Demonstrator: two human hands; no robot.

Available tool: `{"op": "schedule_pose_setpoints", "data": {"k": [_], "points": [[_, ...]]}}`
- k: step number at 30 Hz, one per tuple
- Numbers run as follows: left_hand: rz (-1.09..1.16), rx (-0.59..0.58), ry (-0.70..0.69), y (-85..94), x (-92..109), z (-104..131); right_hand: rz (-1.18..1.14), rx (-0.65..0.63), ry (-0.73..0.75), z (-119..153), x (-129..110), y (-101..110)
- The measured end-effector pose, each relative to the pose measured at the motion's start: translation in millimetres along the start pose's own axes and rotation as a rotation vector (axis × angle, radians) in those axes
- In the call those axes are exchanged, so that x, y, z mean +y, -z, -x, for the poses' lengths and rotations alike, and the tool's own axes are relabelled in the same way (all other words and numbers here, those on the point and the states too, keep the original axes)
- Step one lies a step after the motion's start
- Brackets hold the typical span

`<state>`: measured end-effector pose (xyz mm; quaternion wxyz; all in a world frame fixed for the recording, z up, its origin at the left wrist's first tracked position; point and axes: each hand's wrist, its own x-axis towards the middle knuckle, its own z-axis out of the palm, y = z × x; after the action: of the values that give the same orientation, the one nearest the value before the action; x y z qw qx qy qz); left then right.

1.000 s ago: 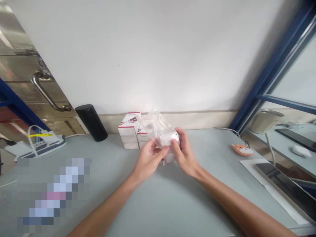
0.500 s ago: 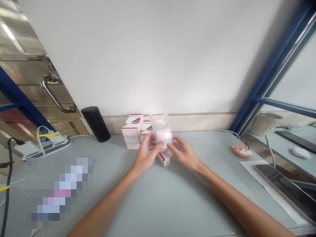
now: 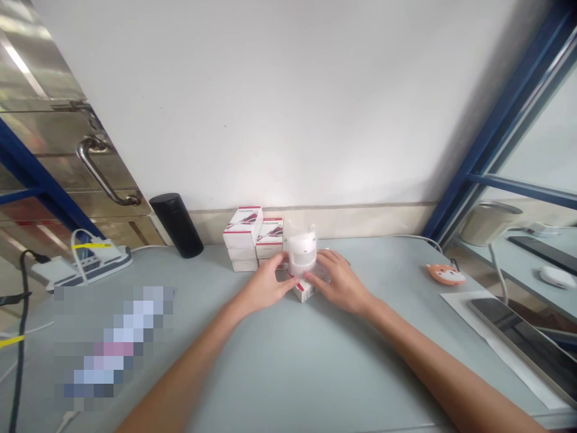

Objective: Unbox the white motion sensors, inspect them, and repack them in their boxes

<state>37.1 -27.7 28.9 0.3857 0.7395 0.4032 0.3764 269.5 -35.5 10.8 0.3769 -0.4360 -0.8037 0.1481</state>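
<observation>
Between my two hands stands a white motion sensor [image 3: 302,251] in a clear plastic bag, its windowed face turned towards me. My left hand [image 3: 265,284] grips its left side, thumb along the lower front edge. On the other side, my right hand [image 3: 341,278] curls around it with the thumb also low in front. Directly below is a small white box with a red stripe [image 3: 305,292], mostly covered by the sensor and my fingers; whether the sensor rests on it I cannot tell. Several similar white-and-red boxes [image 3: 243,236] are stacked just behind my left hand.
A black cylinder [image 3: 177,225] stands at the back left, near a power strip [image 3: 90,264] with cables. A blurred-out item [image 3: 117,343] lies front left. To the right are an orange animal-shaped case [image 3: 446,274] and a dark tablet-like device [image 3: 518,337] on white paper [image 3: 464,307].
The sensor's windowed front now shows clearly, where the bag had covered it in a taller, hazier shape. Both thumbs have slid lower, and my hands sit slightly farther apart.
</observation>
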Motion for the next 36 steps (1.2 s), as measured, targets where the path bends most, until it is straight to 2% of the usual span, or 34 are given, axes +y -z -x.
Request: {"op": "schedule_pose_setpoints", "data": {"k": [4, 6, 12, 15, 20, 24, 27, 32, 34, 36], "points": [[0.205, 0.107, -0.048, -7.4, 5.6, -3.1, 0.035, -0.024, 0.030, 2.2, -1.0, 0.2], [0.251, 0.104, -0.044, -12.3, 5.9, -3.7, 0.030, -0.031, 0.037, 3.0, -3.7, 0.9], [0.089, 0.074, 0.005, -18.5, -0.5, -0.3, 0.032, -0.031, 0.021, 3.4, -4.9, -1.2], [0.139, 0.080, 0.012, -18.1, 1.7, -0.1, 0.011, -0.029, 0.004, 3.0, -4.9, 0.1], [0.554, 0.211, 0.129, -12.9, 17.5, -2.7, -0.279, -0.015, -0.135, 0.6, -13.8, 8.5], [0.820, 0.161, 0.130, -7.4, 35.8, -1.9, -0.376, 0.104, -0.228, 1.2, -23.8, 13.5], [0.874, 0.138, 0.143, -9.1, 44.7, 0.0, -0.462, 0.163, -0.242, 4.5, -29.5, 13.5], [0.847, 0.204, 0.101, -22.5, 42.6, 3.7, -0.801, 0.010, -0.205, 9.6, -38.4, 3.1], [0.815, 0.180, 0.116, -28.3, 40.5, 5.6, -0.855, 0.041, -0.234, 10.1, -41.2, -3.0], [0.788, 0.156, 0.139, -32.6, 40.5, 7.1, -0.853, 0.124, -0.278, 9.5, -41.8, -6.3]]}}
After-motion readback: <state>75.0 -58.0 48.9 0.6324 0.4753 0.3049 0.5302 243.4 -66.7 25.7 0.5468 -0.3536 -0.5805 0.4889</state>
